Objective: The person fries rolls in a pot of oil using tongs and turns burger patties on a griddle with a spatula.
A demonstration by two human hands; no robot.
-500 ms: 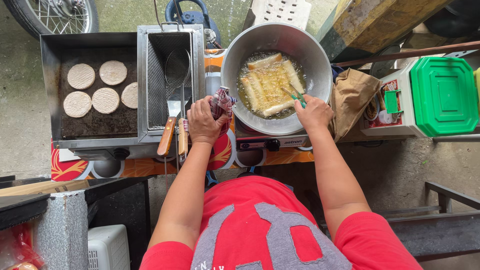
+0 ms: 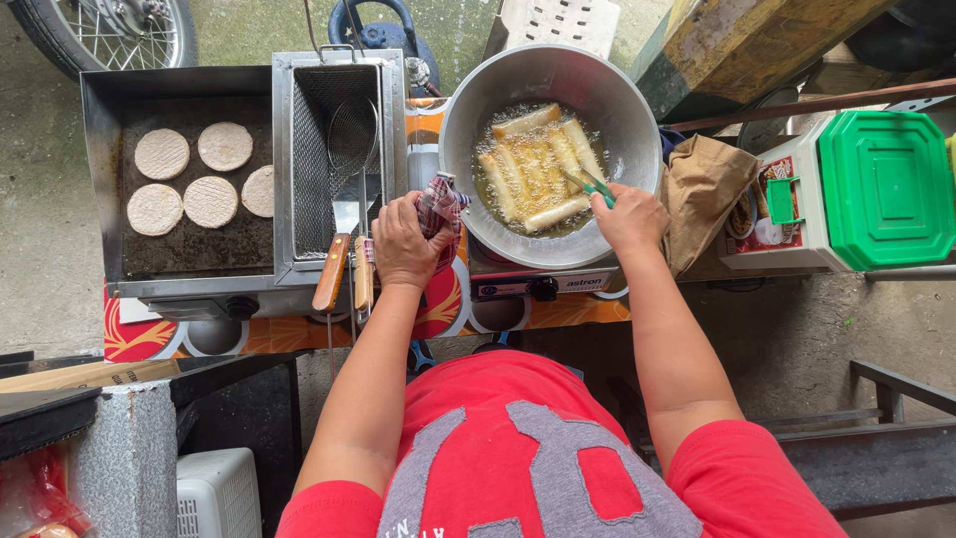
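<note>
Your right hand [image 2: 631, 216] grips green tongs [image 2: 590, 184] — tips just left of the fingers, touching the fried rolls [image 2: 535, 167], which lie up-and-right across the pan [image 2: 637, 120]. Your left hand [image 2: 403, 242] clutches a checked cloth [image 2: 439, 204] at the pan's left rim — farther off.

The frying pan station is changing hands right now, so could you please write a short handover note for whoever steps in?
Left hand: gripping a checked cloth against the rim of the frying pan.
Right hand: holding green-handled tongs, tips in the oil.
In the pan: several long rolls lie in bubbling oil, pale golden.
On the left, five flat round patties sit on the dark griddle; a wire skimmer rests in the metal fry basket.
Done: rolls are in and frying.
Left: none of the rolls has been lifted out; the patties look pale on top.
</note>
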